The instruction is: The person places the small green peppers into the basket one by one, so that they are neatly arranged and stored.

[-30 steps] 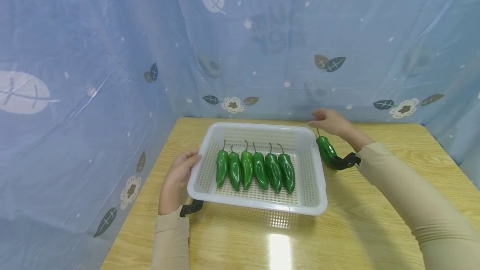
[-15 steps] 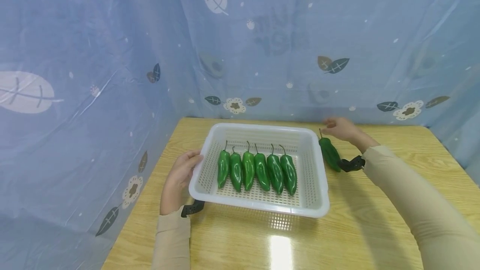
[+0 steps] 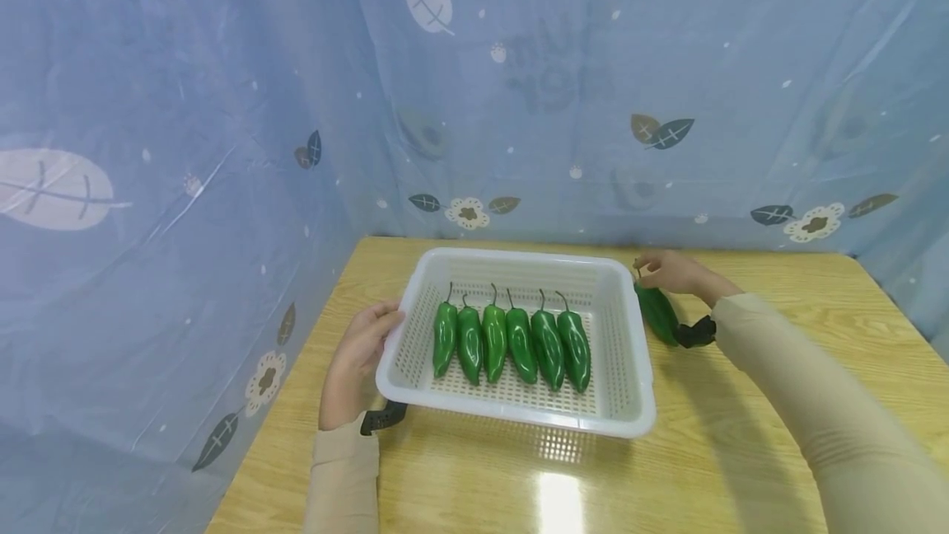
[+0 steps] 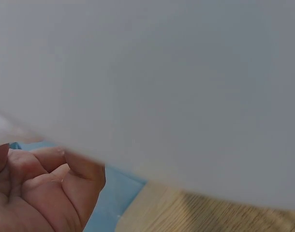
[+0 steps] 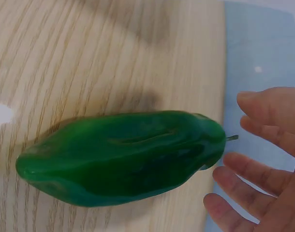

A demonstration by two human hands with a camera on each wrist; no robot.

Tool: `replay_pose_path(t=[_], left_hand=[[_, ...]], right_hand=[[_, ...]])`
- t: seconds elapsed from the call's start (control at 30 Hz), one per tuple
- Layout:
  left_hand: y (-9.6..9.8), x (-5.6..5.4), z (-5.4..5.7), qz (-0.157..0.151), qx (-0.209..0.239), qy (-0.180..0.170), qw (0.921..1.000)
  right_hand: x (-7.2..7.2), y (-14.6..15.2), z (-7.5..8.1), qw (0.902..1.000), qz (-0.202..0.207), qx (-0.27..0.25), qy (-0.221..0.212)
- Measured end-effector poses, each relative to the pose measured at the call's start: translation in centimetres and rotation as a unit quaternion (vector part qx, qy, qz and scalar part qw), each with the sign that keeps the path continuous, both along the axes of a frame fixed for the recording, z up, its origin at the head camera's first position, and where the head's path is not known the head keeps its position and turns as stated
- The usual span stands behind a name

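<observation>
My left hand (image 3: pixel 365 340) grips the left rim of a white plastic basket (image 3: pixel 511 412), fingers curled under the edge. In the left wrist view the basket's pale wall (image 4: pixel 162 96) fills most of the picture, above the hand (image 4: pixel 46 193). Several green chili peppers (image 3: pixel 519 344) lie side by side in the basket, stems pointing away. Another green chili pepper (image 3: pixel 656 313) lies outside, along the basket's right wall. At its stem end is my right hand (image 3: pixel 678 274). The right wrist view shows this hand (image 5: pixel 273 169) with thumb and fingers spread around the short stem, a gap between.
The wooden table (image 3: pixel 778 328) runs beneath everything, with bare wood to the right and in front of the basket. A blue leaf-patterned curtain (image 3: pixel 563 105) hangs along the back edge and the left side. A bright light reflection lies near the front.
My right hand has come down and slightly right from near the basket's back corner to the stem of the outside chili pepper. The left hand keeps its grip on the basket.
</observation>
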State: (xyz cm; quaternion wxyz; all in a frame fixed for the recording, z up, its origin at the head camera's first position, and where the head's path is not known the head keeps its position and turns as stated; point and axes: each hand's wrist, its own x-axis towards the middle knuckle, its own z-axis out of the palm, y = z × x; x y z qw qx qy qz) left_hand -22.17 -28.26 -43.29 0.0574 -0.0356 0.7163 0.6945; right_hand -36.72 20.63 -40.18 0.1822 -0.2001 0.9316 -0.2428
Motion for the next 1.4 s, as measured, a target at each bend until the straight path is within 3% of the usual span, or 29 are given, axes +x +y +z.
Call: replay_pose_path(t=[0.43, 0.77, 1.2, 1.4], left_hand=[[0.0, 0.0, -0.1, 0.015, 0.003, -0.003, 0.9999], [-0.1, 0.0, -0.2, 0.011, 0.011, 0.003, 0.9999], [0.0, -0.1, -0.1, 0.009, -0.007, 0.004, 0.9999], [0.0, 0.0, 0.0, 0.010, 0.010, 0.004, 0.9999]], right_hand=[[-0.4, 0.0, -1.5, 0.9995, 0.030, -0.008, -0.008], [-1.0, -0.3, -2.3, 0.9989, 0.041, 0.021, 0.001], [-1.0, -0.5, -2.3, 0.9980, 0.040, 0.048, 0.001], [-0.9, -0.7, -2.4, 0.9977, 0.041, 0.053, -0.002]])
